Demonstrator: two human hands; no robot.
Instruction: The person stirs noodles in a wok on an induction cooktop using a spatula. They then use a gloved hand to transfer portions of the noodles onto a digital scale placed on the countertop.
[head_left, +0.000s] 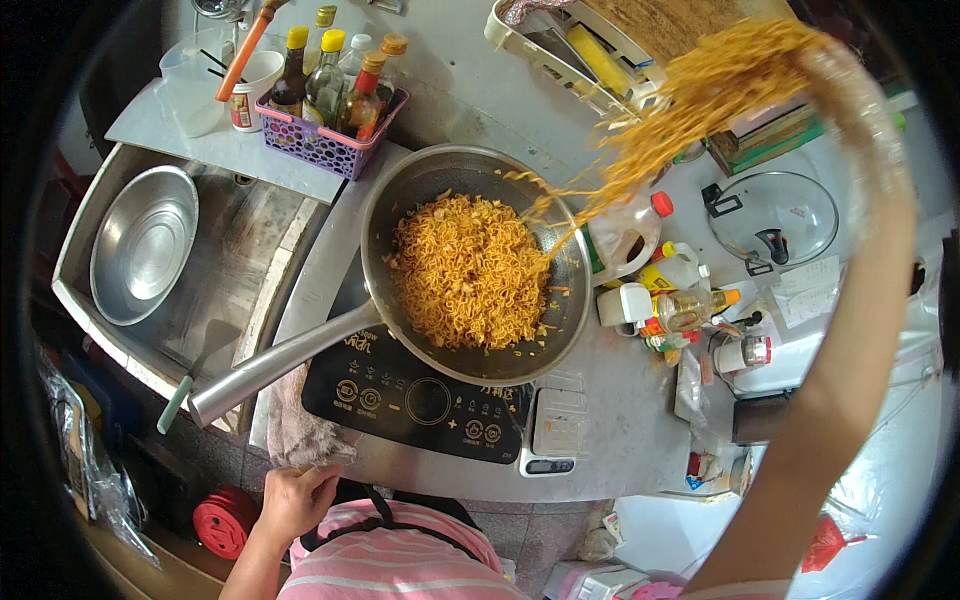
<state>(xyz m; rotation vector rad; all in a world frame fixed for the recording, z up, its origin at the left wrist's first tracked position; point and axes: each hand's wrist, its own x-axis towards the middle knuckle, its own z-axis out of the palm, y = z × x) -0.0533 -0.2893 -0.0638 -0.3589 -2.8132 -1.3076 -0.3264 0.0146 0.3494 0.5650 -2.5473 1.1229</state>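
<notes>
High at the upper right, my right hand (844, 86) wears a clear plastic glove and is shut on a large bundle of cooked noodles (712, 90). Strands trail from it down into a metal frying pan (476, 367). More orange-brown noodles (472, 270), with small bits of food among them, are heaped in the pan. The pan stands on a black induction cooker (420, 420), its steel handle (285, 364) pointing to the lower left. My bare left hand (296, 499) is curled below a towel (307, 420) at the counter's front edge; whether it touches the towel is unclear.
A purple basket (322, 146) of sauce bottles stands behind the pan. At left, a metal bowl (146, 244) and a spatula with a green handle (176, 405) rest in a sink (247, 262). Bottles (682, 307), a kitchen scale (551, 465) and a glass lid (772, 217) are at right.
</notes>
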